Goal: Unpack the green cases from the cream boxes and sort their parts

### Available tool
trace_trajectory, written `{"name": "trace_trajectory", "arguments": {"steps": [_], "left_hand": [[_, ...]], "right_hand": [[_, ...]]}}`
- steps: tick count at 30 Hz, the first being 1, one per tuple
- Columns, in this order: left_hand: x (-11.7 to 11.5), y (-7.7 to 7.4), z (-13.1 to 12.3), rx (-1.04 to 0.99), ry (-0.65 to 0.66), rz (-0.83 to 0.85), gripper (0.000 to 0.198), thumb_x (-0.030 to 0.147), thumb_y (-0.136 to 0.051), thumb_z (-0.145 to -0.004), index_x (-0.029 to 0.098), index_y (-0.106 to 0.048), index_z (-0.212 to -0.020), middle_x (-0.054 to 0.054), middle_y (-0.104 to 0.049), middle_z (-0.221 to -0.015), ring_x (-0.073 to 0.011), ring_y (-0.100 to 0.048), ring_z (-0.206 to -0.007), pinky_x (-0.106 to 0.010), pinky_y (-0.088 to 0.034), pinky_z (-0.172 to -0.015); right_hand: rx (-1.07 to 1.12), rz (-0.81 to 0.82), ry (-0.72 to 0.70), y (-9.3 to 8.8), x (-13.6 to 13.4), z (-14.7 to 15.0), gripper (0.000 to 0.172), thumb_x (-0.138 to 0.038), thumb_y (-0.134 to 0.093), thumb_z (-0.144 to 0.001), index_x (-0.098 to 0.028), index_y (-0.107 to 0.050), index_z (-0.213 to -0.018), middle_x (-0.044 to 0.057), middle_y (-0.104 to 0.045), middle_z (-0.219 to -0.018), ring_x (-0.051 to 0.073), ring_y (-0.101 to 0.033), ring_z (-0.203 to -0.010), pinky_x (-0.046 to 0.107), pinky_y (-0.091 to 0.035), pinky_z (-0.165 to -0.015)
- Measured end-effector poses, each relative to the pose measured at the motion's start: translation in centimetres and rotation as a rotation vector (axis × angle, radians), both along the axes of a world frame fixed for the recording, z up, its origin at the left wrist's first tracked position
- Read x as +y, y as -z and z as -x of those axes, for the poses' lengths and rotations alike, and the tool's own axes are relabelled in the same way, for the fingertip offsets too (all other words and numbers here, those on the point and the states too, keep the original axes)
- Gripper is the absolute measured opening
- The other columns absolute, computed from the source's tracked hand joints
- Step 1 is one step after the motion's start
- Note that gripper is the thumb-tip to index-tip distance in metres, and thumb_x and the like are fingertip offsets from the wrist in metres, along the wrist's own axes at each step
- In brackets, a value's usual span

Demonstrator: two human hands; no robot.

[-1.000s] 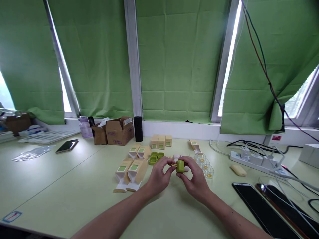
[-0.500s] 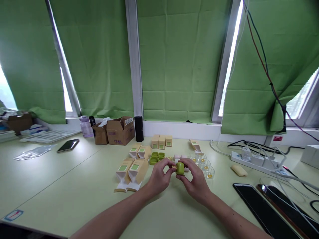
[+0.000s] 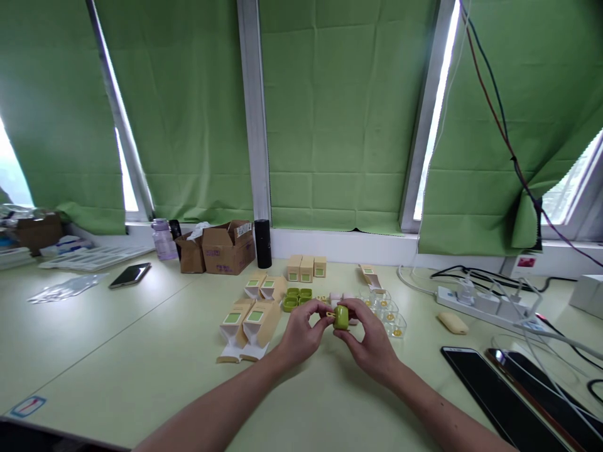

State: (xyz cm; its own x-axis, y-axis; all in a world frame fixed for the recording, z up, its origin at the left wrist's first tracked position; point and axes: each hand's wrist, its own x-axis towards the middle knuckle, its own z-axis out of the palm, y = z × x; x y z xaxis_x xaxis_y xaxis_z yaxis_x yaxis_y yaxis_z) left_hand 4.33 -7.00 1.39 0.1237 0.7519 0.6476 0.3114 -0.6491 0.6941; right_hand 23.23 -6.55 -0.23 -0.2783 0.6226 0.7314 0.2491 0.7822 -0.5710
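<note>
The green case point(image 3: 342, 317) is held up over the bench point(image 3: 301, 402). Right hand point(image 3: 370, 338): grip closed on the case. Left hand point(image 3: 303, 333): grip pinching the yellow loop point(image 3: 330, 314) at its side. Brace the case firmly; handle the loop gently, without twisting.

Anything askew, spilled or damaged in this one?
The right-hand green blind is bunched at its lower right, baring window glass, unlike the flatter middle blind. I see no spill or damage around the green piece in the right hand.
</note>
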Motion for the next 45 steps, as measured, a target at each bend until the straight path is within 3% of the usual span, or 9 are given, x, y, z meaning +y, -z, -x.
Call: {"name": "trace_trajectory", "arguments": {"steps": [8, 12, 16, 21, 30, 41, 45], "left_hand": [[-0.2, -0.4, 0.1, 0.010, 0.036, 0.004, 0.035, 0.022, -0.073, -0.084, 0.018, -0.068, -0.118, -0.010, -0.075, -0.106, -0.0221, -0.069, -0.094, -0.039, -0.057, -0.089], [0.0, -0.4, 0.4, -0.005, 0.009, 0.000, 0.031, 0.028, -0.068, -0.092, 0.018, -0.066, -0.121, -0.012, -0.073, -0.111, -0.0229, -0.068, -0.099, -0.040, -0.057, -0.090], [0.2, -0.5, 0.5, 0.004, 0.005, -0.002, 0.030, 0.031, -0.067, -0.094, 0.019, -0.064, -0.121, -0.013, -0.071, -0.117, -0.0241, -0.067, -0.105, -0.041, -0.056, -0.092], [-0.2, -0.8, 0.3, 0.061, 0.048, -0.053, 0.037, 0.026, -0.073, -0.089, 0.021, -0.063, -0.123, -0.012, -0.067, -0.125, -0.0258, -0.064, -0.113, -0.043, -0.054, -0.096], [-0.2, -0.6, 0.1, 0.127, 0.082, -0.176, 0.043, 0.019, -0.076, -0.087, 0.025, -0.062, -0.128, -0.011, -0.065, -0.124, -0.0267, -0.060, -0.118, -0.044, -0.053, -0.099], [0.1, -0.1, 0.2, 0.137, 0.018, -0.192, 0.047, 0.012, -0.074, -0.086, 0.028, -0.064, -0.128, -0.008, -0.065, -0.123, -0.0256, -0.061, -0.119, -0.046, -0.054, -0.103], [0.1, 0.1, 0.3, 0.183, -0.019, -0.265, 0.049, 0.009, -0.073, -0.085, 0.027, -0.062, -0.129, -0.009, -0.064, -0.122, -0.0266, -0.061, -0.118, -0.047, -0.054, -0.101]], "right_hand": [[0.261, 0.320, -0.212, 0.0, 0.2, 0.5, 0.044, -0.030, -0.071, -0.089, -0.028, -0.057, -0.131, 0.010, -0.067, -0.122, 0.023, -0.071, -0.101, 0.039, -0.064, -0.085], [0.285, 0.349, -0.219, 0.1, 0.5, 0.4, 0.044, -0.038, -0.070, -0.091, -0.027, -0.058, -0.132, 0.009, -0.068, -0.112, 0.022, -0.070, -0.093, 0.037, -0.065, -0.076], [0.189, 0.227, -0.102, -0.5, 0.3, 0.0, 0.037, -0.038, -0.061, -0.098, -0.029, -0.062, -0.133, 0.010, -0.063, -0.124, 0.022, -0.067, -0.101, 0.039, -0.063, -0.085], [0.040, 0.005, 0.070, -1.0, -0.2, -0.3, 0.051, -0.024, -0.062, -0.094, -0.032, -0.053, -0.143, 0.010, -0.061, -0.131, 0.026, -0.063, -0.119, 0.048, -0.057, -0.101], [-0.129, -0.309, 0.149, -0.4, 0.0, -0.4, 0.054, -0.012, -0.053, -0.095, -0.028, -0.045, -0.145, 0.013, -0.065, -0.131, 0.032, -0.062, -0.125, 0.055, -0.057, -0.102], [-0.140, -0.369, 0.146, -1.0, -0.5, -0.6, 0.049, -0.010, -0.054, -0.093, -0.025, -0.051, -0.140, 0.015, -0.061, -0.132, 0.031, -0.059, -0.127, 0.050, -0.058, -0.102], [-0.129, -0.426, 0.197, -1.7, -1.0, -0.6, 0.046, -0.010, -0.057, -0.092, -0.026, -0.057, -0.135, 0.014, -0.062, -0.123, 0.031, -0.060, -0.116, 0.050, -0.057, -0.093]]}}
